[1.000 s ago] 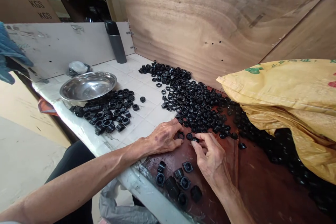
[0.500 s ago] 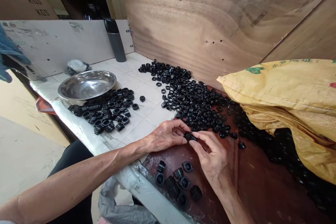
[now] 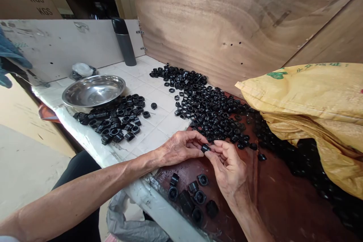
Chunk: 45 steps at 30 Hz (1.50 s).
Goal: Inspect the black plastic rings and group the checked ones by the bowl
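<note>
Between the fingertips of both hands is a small black plastic fitting (image 3: 205, 148). My left hand (image 3: 181, 147) pinches it from the left, thumb below and forefinger above. From the right, my right hand (image 3: 229, 162) grips its other side with thumb and fingers. Just beyond the fingers spreads a large heap of black plastic rings (image 3: 210, 109). Nearer to me, several loose black fittings (image 3: 193, 187) lie on the reddish-brown surface (image 3: 283, 196).
A steel bowl (image 3: 93, 92) stands at the left, beside a pile of black fittings (image 3: 119, 119). A dark bottle (image 3: 124, 41) is upright in the back corner. On the right, a yellow sack (image 3: 306, 90) lies over black parts. A plywood board (image 3: 198, 19) walls off the back.
The black fitting has turned slightly between the fingers and shows more of its side. Both hands stay in nearly the same place.
</note>
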Tool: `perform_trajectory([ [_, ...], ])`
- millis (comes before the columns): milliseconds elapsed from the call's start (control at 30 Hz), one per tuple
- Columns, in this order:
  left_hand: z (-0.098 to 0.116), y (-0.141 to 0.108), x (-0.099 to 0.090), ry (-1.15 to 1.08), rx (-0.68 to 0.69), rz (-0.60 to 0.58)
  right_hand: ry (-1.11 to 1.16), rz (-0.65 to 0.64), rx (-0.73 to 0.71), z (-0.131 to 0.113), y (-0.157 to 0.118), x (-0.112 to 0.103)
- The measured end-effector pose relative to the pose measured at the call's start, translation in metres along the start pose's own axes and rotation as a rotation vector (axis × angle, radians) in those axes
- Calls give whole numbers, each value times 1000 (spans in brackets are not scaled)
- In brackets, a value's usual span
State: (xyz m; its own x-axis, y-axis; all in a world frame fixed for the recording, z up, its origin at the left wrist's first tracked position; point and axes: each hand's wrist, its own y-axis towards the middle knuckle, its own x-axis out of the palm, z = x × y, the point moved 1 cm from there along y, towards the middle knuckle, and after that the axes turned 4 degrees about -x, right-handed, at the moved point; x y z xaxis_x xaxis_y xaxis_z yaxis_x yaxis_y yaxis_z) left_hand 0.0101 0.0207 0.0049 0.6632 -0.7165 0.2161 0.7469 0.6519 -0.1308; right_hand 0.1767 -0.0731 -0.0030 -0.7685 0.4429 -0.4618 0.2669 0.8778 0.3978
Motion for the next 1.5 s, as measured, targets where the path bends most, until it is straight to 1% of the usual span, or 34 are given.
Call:
perform_trajectory([
  [133,2,-1,3,-38,1,-16,-96,14,-110,-1,-1,0],
  [233,0,-1,4,-41,2,-18,-148,-40,-211,-4,-1,-2],
  [300,-1,0,4,-42,8,-7,-151,-82,-249,-7,-1,-4],
  [433,-3,-1,4,-57,25,-11,-183,-90,-248,-6,1,-6],
  [533,-3,-1,4,-40,61,-27,-263,-92,-230,-1,1,-4],
  [633,-4,-1,5,-38,76,-25,-316,-97,-243,0,-1,-1],
  [767,-4,0,7,-74,52,-39,-204,-12,-175,-4,-2,-1],
  [833,-4,0,8,-83,43,-37,-151,15,-177,-6,-2,-1],
  [900,-5,0,8,-80,48,-20,-133,9,-211,-8,-2,-2],
  [1067,-5,-1,7,-78,69,-3,-75,-36,-221,-15,2,-4],
  [1200,-1,-1,7,-96,80,50,-35,-19,-246,-23,5,-6],
  [1333,1,-1,6,-115,29,57,15,-25,-191,-23,3,-8],
  [1500,-1,0,5,-127,-3,56,124,22,30,-11,-3,-5],
])
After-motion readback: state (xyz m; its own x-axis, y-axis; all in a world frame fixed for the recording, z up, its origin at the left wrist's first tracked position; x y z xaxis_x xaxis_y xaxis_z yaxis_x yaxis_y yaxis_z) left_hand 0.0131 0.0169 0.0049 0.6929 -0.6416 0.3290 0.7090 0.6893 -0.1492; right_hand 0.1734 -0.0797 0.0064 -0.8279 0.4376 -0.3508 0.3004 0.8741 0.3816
